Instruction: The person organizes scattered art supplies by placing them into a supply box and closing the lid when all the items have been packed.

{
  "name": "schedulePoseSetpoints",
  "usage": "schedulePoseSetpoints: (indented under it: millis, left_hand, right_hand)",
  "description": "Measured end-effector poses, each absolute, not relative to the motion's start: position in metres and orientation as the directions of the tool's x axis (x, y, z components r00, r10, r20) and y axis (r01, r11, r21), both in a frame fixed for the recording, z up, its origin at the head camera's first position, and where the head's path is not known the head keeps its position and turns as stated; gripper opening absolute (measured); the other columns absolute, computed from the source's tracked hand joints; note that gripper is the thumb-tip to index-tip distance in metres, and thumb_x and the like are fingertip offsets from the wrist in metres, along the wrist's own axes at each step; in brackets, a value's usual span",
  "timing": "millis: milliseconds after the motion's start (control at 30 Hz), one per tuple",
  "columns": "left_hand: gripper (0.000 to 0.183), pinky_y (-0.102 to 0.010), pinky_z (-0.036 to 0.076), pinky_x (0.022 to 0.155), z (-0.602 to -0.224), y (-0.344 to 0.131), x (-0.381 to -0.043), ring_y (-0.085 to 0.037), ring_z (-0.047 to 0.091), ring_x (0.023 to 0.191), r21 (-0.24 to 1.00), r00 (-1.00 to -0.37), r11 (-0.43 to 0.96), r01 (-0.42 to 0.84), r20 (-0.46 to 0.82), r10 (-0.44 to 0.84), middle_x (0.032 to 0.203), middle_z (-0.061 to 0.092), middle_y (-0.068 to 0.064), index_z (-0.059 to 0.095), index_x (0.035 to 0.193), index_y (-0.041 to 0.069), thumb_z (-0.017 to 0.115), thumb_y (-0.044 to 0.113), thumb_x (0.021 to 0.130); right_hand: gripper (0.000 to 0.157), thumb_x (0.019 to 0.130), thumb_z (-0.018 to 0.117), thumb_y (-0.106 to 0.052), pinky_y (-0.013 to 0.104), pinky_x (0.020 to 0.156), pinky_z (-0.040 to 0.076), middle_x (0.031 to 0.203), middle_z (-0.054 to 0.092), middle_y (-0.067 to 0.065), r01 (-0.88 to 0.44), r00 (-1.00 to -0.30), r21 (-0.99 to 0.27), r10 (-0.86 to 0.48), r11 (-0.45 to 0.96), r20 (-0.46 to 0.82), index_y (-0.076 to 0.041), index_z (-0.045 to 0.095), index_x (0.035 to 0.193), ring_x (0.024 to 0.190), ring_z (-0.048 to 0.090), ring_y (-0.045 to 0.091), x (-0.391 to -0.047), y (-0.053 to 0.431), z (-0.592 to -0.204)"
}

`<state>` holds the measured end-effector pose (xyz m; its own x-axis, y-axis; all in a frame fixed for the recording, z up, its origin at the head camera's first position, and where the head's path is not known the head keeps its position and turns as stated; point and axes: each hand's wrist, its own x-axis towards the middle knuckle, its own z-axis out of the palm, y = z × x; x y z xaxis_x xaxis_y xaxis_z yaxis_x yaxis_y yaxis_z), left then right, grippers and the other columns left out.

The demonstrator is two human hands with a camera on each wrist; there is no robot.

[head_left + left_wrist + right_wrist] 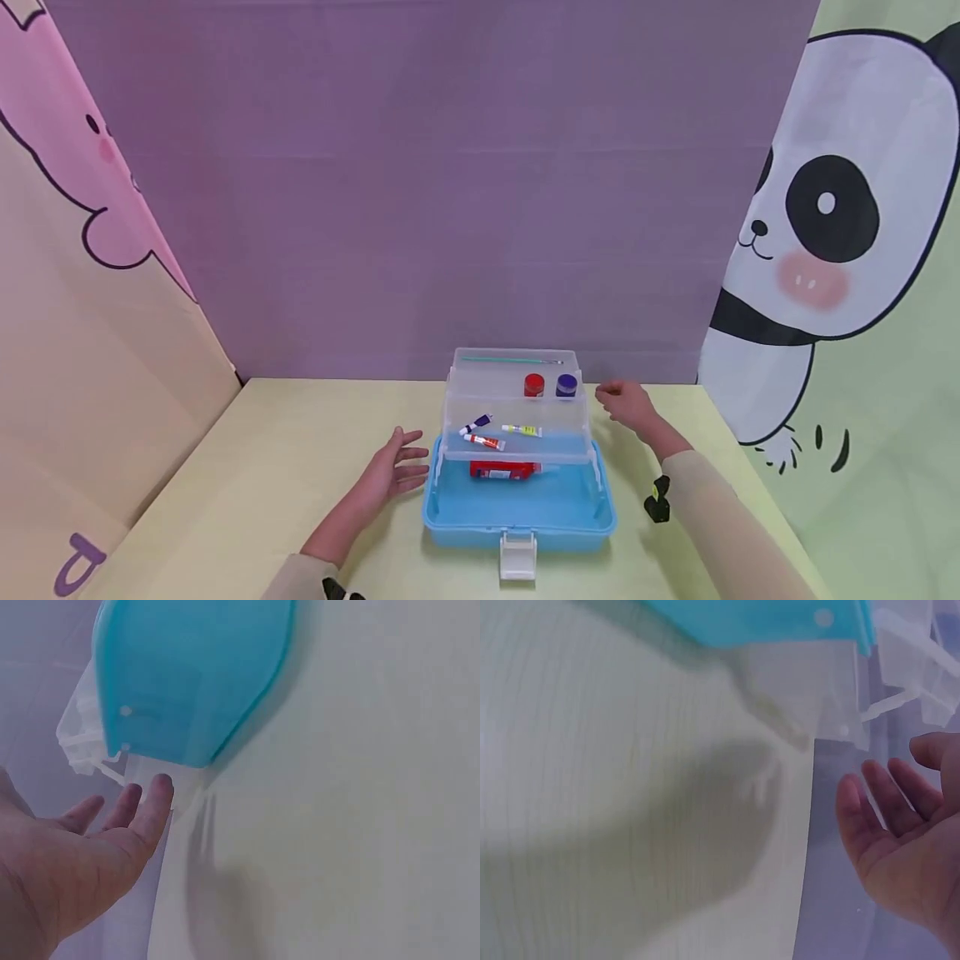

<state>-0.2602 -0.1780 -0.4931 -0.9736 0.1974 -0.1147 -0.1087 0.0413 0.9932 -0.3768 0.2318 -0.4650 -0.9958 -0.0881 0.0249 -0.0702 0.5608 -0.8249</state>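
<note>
A light-blue storage box (521,533) stands unfolded on the table, its clear tiered trays (551,454) raised toward the back. On the upper tier are a thin green brush (510,360), a red-capped jar (534,384) and a purple-capped jar (566,385). Below them lie a purple tube (476,423), a yellow tube (522,430) and a red tube (484,442). A red bottle (501,470) is in the blue base. My left hand (392,467), fingers spread, is just left of the box. My right hand (628,403), fingers loosely bent, is beside the upper tray, holding nothing.
The pale wooden table (300,450) extends on both sides of the box. A white latch (518,557) hangs at the box's front. Behind the table rises a purple backdrop (390,192); a panda-printed panel (847,275) stands on the right.
</note>
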Motion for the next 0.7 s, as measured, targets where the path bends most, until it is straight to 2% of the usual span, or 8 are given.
schedulePoseSetpoints:
  millis: [133,233,333,567,700]
  left_hand:
    - [0.075,-0.039,0.045,0.083,-0.485,-0.18,-0.281,-0.039,0.044,0.111,0.994,-0.982,0.015,-0.107,-0.108,0.158,0.13,0.036,-0.024,0.031,0.135,0.011,0.024,0.065,0.084]
    - [0.077,-0.04,0.044,0.084,-0.479,-0.18,-0.297,-0.041,0.041,0.113,0.992,-0.981,-0.009,-0.127,-0.124,0.15,0.132,0.034,-0.022,0.03,0.135,0.012,0.026,0.067,0.082]
    - [0.079,-0.039,0.043,0.085,-0.472,-0.177,-0.313,-0.041,0.039,0.115,0.988,-0.978,-0.018,-0.151,-0.147,0.149,0.134,0.032,-0.02,0.029,0.136,0.013,0.029,0.069,0.08]
    - [0.089,-0.043,0.042,0.086,-0.463,-0.167,-0.34,-0.042,0.04,0.114,0.974,-0.964,-0.065,-0.219,-0.206,0.169,0.134,0.031,-0.02,0.025,0.138,0.013,0.033,0.074,0.074]
    - [0.093,-0.043,0.043,0.084,-0.464,-0.164,-0.348,-0.043,0.041,0.112,0.955,-0.944,-0.1,-0.278,-0.252,0.211,0.134,0.029,-0.021,0.021,0.139,0.011,0.033,0.075,0.072]
  right_hand:
    - [0.045,0.092,0.046,-0.027,0.044,0.081,0.045,0.119,0.048,0.025,0.063,-0.989,-0.928,-0.103,0.367,-0.108,0.006,0.042,0.123,0.102,0.05,0.039,-0.376,0.225,-0.464]
    - [0.052,0.093,0.042,-0.032,0.048,0.089,0.038,0.129,0.038,0.026,0.145,-0.976,-0.956,-0.122,0.253,-0.18,0.003,0.031,0.131,0.109,0.045,0.04,-0.376,0.221,-0.462]
    - [0.057,0.094,0.037,-0.034,0.049,0.092,0.034,0.134,0.03,0.026,0.188,-0.964,-0.963,-0.149,0.193,-0.218,0.002,0.022,0.135,0.113,0.04,0.04,-0.376,0.218,-0.458]
    - [0.064,0.093,0.034,-0.043,0.051,0.094,0.031,0.136,0.024,0.023,0.268,-0.945,-0.953,-0.155,0.142,-0.289,0.0,0.017,0.137,0.116,0.034,0.043,-0.372,0.212,-0.452]
    - [0.067,0.091,0.033,-0.049,0.052,0.09,0.035,0.135,0.025,0.022,0.312,-0.926,-0.941,-0.182,0.128,-0.332,-0.001,0.019,0.135,0.116,0.035,0.043,-0.37,0.208,-0.456]
